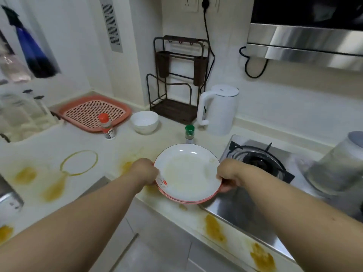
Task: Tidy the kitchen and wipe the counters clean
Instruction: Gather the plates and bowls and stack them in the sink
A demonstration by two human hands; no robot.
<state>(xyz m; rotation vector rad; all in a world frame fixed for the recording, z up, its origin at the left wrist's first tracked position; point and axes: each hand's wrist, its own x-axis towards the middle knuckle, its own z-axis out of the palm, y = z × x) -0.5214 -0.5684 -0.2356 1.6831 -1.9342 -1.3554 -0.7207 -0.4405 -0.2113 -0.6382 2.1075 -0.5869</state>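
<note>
A stack of white plates (186, 169) with pink undersides is held above the counter's front edge, beside the stove. My left hand (145, 171) grips the stack's left rim and my right hand (227, 177) grips its right rim, fingers curled underneath. The top plate shows a faint greasy film. The pale counter (94, 140) carries yellow-brown stains: a ring (79, 162) at the left, blotches (54, 189) near the front edge, and more smears (215, 229) along the edge by the stove.
Behind the plates stand a green-capped spice jar (189, 133), a red-capped bottle (107, 126), a white bowl (144, 121), a pink drain tray (94, 112), a white kettle (219, 109) and a dark rack (177, 79). A gas stove (257, 160) lies right, with an upturned container (337, 165).
</note>
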